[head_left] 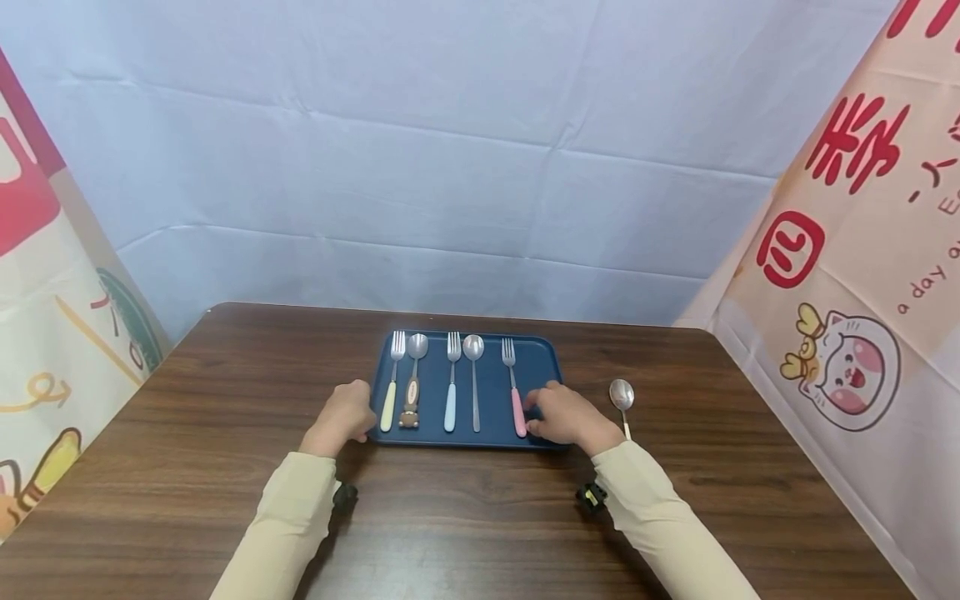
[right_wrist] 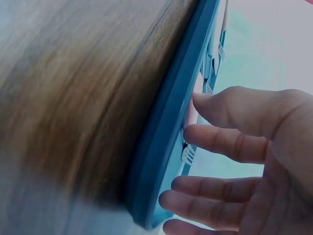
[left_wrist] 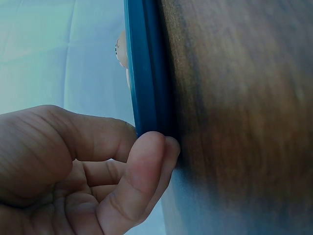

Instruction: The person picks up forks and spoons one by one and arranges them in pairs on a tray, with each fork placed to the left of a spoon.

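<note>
A blue tray lies on the table with several pieces of cutlery on it. My left hand pinches its front left rim between thumb and fingers, plain in the left wrist view. Over the tray's right end is my right hand. Its thumb and index fingertips are at the handle of a pink fork, the other fingers spread and fairly straight. Leftward lie a plain metal spoon, a light-blue-handled fork, a brown bear-handled spoon and a yellow-handled fork.
Right of the tray, a spoon with a pale handle lies on the brown wooden table, partly hidden by the right forearm. A pale cloth hangs behind the table, and printed cloths stand at both sides.
</note>
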{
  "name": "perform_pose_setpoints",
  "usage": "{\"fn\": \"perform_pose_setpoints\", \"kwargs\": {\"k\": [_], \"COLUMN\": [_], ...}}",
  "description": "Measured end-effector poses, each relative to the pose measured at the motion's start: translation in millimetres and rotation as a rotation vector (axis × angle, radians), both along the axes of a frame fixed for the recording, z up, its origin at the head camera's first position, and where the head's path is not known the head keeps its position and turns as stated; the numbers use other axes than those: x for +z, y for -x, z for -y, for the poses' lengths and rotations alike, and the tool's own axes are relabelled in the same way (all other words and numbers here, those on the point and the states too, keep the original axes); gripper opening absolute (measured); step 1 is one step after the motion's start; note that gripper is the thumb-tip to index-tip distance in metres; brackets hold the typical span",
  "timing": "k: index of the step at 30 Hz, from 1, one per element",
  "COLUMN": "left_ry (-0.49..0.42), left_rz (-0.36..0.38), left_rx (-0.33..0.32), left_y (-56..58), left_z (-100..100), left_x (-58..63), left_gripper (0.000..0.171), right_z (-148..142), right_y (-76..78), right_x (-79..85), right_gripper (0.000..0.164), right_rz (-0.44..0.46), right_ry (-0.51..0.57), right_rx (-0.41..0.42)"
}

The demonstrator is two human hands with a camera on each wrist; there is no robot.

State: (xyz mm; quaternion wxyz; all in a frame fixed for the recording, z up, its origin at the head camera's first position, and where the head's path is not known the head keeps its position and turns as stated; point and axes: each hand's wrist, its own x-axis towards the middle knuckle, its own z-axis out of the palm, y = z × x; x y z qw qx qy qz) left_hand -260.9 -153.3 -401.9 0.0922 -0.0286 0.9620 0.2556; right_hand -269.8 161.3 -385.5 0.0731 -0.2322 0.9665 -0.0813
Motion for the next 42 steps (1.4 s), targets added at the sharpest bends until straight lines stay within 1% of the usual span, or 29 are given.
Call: {"fn": "perform_pose_setpoints", "kwargs": {"k": [3,6,10,18,26,32,42], "left_ry": [0.005,0.008,0.013,0.011,0.000,-0.011,-0.002], "left_rz": [-0.001,0.004,0.007,0.007,0.009,0.011,0.002], "left_rx": [-0.002,-0.005,-0.006,-0.006,0.001,0.002,-0.007], "left_y": [-0.1,0.0,-0.4,-0.3,-0.6,-1.5,-1.6], "left_z": [-0.1,-0.2,-0.1,-0.4,-0.2,-0.8,-0.1], "left_x": [0.3,0.5,1.1,0.0,0.4,0.6,1.1], "left_gripper": [0.026,0.027,0.027,0.027,0.027,0.027,0.027], "right_z": [-5.0,-9.6,-13.3,-26.9,-49.6,-67.0,-86.3], "right_y": [-2.2,-4.8,-8.2,-15.5,-21.7,-26.3,-34.3], "right_x": [1.2,2.8,5.1,7.0,9.6,9.9,6.0], "right_gripper": [0.028,0.028,0.028,0.029,0.031,0.030,0.033], "right_rz": [-0.005,0.004,0.021,0.002,-0.008,0.002,0.048], "right_ry": [-0.007,0.003,0.011,-0.008,0.015,0.008,0.007], "right_rx": [-0.015,-0.039,-0.052,-0.071,-0.046,-0.035,-0.073]}}
